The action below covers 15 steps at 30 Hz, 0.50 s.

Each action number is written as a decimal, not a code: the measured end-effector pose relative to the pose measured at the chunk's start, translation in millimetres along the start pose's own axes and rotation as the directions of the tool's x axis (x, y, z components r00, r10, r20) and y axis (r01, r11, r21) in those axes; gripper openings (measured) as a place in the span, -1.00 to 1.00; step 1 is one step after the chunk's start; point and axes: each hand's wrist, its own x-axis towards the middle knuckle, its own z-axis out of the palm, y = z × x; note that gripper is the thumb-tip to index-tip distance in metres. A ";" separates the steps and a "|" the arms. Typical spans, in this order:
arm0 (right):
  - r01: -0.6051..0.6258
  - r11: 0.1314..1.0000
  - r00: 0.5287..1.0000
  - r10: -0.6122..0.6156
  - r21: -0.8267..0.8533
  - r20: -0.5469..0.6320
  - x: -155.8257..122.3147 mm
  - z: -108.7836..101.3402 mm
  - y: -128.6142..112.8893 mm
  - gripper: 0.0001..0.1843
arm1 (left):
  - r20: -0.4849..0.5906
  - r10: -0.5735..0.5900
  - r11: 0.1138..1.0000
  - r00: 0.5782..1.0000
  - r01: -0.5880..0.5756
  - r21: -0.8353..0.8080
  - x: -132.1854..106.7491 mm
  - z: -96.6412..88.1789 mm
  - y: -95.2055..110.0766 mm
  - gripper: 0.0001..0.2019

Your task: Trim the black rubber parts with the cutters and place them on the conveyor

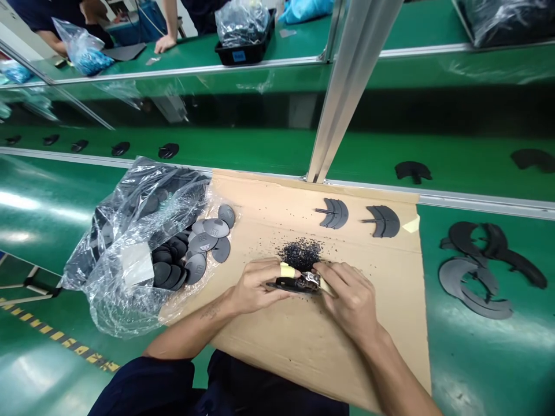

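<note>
Over the cardboard sheet (269,329), my left hand (260,283) has its fingers closed on a dark plastic part (284,284). Yellow tape wraps one of its fingertips. My right hand (351,294) meets it from the other side, fingers bent around the part's right end, where a small shiny piece (311,279) shows. The part's lower side is partly hidden by the fingers. Just beyond both hands lies a pile of tiny black pieces (299,252). Two curved dark parts with thin stems, one left (335,214) and one right (384,222), lie farther back on the cardboard.
A clear plastic bag (108,294) spills oval black discs (203,242) at the left. Curved black parts (472,271) lie on the green table at the right. A metal post (347,86) rises behind the cardboard. Across the line, a person's hand (166,43) rests near a black bin (243,55).
</note>
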 end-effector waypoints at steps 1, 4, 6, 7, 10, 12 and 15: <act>0.006 0.999 1.000 -0.006 -0.033 0.003 0.4 -0.2 0.5 -0.77 | 0.018 0.007 1.000 1.000 -0.007 0.017 0.1 0.3 0.1 -0.75; 0.024 0.995 0.999 -0.021 -0.093 0.033 0.8 -1.1 1.8 -0.74 | 0.070 -0.022 0.998 0.997 0.017 0.060 0.3 2.7 0.0 -0.78; 0.007 0.996 0.998 -0.002 -0.092 0.055 0.4 -1.6 3.2 -0.70 | 0.047 -0.066 0.995 0.997 0.063 0.071 0.1 4.1 -1.1 -0.79; -0.012 0.997 0.998 0.016 -0.074 0.057 0.4 -2.0 4.0 -0.69 | 0.022 -0.092 0.993 0.995 0.091 0.070 0.0 4.5 -2.0 -0.78; -0.095 0.992 0.995 0.094 0.080 0.018 3.3 -4.9 6.2 -0.73 | -0.040 -0.216 0.974 0.976 0.218 0.055 0.3 5.3 -5.0 -0.77; -0.151 0.958 0.988 0.151 0.244 0.016 7.2 -7.8 6.9 -0.81 | -0.041 -0.332 0.943 0.942 0.333 0.021 1.5 6.6 -5.5 -0.73; -0.196 0.889 0.980 0.191 0.414 0.054 11.6 -9.8 9.2 -0.85 | 0.020 -0.432 0.900 0.902 0.433 -0.051 7.4 9.5 -4.4 -0.62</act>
